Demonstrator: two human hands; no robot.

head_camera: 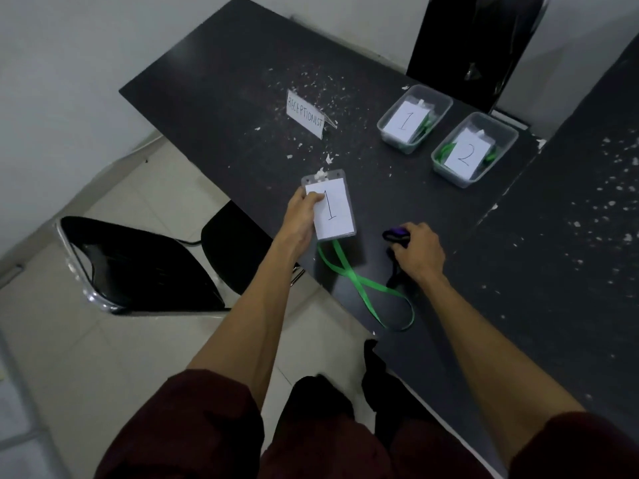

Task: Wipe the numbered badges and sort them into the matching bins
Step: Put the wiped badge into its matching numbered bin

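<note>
My left hand pinches the left edge of a clear badge holder with a white card marked 1, held over the dark table. Its green lanyard trails in loops over the table toward the near edge. My right hand grips a dark cloth with a purple patch, resting on the table to the right of the badge. Two clear bins stand at the back right: bin 1 and bin 2, each holding a numbered card and green lanyard.
A white folded sign reading RECEPTIONIST stands behind the badge. The tabletop is flecked with white chips. A black chair sits on the tiled floor at left. A tall black object rises behind the bins.
</note>
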